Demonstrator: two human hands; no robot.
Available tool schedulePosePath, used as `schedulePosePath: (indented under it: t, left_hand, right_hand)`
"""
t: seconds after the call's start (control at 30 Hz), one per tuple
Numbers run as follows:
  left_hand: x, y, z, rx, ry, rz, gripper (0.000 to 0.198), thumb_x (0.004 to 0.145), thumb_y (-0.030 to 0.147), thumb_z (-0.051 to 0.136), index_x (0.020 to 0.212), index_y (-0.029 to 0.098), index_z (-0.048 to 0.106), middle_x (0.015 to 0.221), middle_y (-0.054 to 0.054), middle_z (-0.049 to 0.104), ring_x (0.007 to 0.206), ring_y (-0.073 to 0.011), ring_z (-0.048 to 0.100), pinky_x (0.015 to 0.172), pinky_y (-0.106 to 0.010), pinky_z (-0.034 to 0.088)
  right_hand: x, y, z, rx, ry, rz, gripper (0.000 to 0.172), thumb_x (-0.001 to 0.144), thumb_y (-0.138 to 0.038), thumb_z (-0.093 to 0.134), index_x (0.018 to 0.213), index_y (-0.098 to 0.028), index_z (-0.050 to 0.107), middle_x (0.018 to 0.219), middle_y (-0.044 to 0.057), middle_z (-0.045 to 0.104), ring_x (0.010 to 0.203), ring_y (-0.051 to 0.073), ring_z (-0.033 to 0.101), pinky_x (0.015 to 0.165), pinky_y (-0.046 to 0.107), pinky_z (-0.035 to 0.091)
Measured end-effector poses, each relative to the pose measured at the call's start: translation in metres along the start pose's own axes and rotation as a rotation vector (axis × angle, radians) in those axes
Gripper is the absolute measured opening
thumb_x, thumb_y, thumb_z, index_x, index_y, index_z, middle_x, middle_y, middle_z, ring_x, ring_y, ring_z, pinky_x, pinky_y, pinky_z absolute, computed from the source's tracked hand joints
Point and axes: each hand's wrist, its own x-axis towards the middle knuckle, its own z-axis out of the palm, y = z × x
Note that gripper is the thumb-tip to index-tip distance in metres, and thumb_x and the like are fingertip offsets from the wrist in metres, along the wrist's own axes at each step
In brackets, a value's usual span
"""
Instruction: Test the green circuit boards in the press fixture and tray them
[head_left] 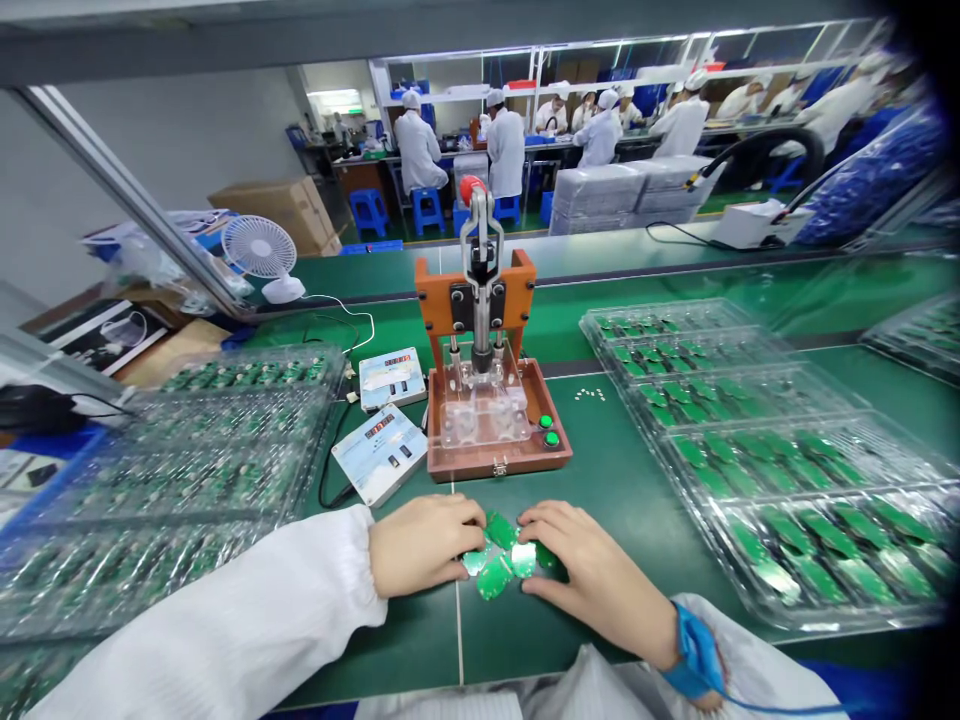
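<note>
A cluster of green circuit boards (495, 578), several rounded petal-like pieces, is between my hands just in front of the press fixture. I cannot tell whether the pieces are joined. My left hand (429, 545) pinches the cluster's left edge, fingers above and thumb below. On the other side my right hand (583, 558) curls its fingers and thumb round the right edge, partly hiding a green piece under the palm. A blue wrist strap (694, 650) circles my right wrist. Behind stands the press fixture (480, 320), with a clear plate, a brown base and two green buttons.
Two counter boxes (381, 455) with red digits sit left of the fixture. Clear trays of boards (210, 450) fill the left side; stacked trays of green boards (780, 460) line the right. Small pale bits (590, 394) lie beside the fixture. A fan (261, 250) stands behind left.
</note>
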Motion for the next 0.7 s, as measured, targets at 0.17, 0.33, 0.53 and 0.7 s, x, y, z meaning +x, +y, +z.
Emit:
schedulePosePath:
  t: [0.17, 0.33, 0.53, 0.7]
  left_hand:
    - [-0.001, 0.005, -0.005, 0.053, -0.028, -0.048, 0.029, 0.078, 0.033, 0.087, 0.097, 0.019, 0.070, 0.111, -0.004, 0.067, 0.096, -0.0237, 0.066, 0.084, -0.035, 0.054]
    - [-0.002, 0.009, -0.008, 0.080, -0.051, -0.070, 0.030, 0.077, 0.036, 0.087, 0.094, 0.018, 0.070, 0.111, -0.004, 0.067, 0.096, -0.0251, 0.066, 0.082, -0.037, 0.054]
    - [-0.002, 0.014, -0.008, 0.122, -0.074, -0.102, 0.026, 0.082, 0.036, 0.084, 0.091, 0.016, 0.070, 0.104, -0.007, 0.069, 0.099, -0.0273, 0.066, 0.084, -0.038, 0.053]
    - [-0.001, 0.014, -0.010, 0.127, -0.096, -0.127, 0.027, 0.082, 0.037, 0.083, 0.093, 0.017, 0.069, 0.103, -0.007, 0.068, 0.098, -0.0265, 0.064, 0.084, -0.037, 0.053]
  right_hand:
    - [0.001, 0.002, -0.005, 0.000, 0.023, -0.025, 0.037, 0.080, -0.010, 0.081, 0.109, -0.021, 0.062, 0.122, 0.007, 0.066, 0.117, 0.030, 0.059, 0.099, 0.048, 0.052]
    - [0.004, 0.013, -0.045, 0.101, -0.005, 0.021, 0.031, 0.090, -0.024, 0.075, 0.119, -0.026, 0.062, 0.125, 0.004, 0.065, 0.116, 0.025, 0.061, 0.100, 0.041, 0.054]
    - [0.051, 0.028, -0.078, 0.131, 0.231, -0.073, 0.027, 0.101, -0.044, 0.060, 0.123, -0.028, 0.063, 0.133, 0.006, 0.061, 0.123, 0.025, 0.059, 0.103, 0.041, 0.053]
    - [0.099, 0.039, -0.069, 0.074, 0.287, -0.173, 0.025, 0.099, -0.037, 0.061, 0.119, -0.023, 0.064, 0.125, 0.008, 0.065, 0.121, 0.026, 0.059, 0.106, 0.044, 0.052]
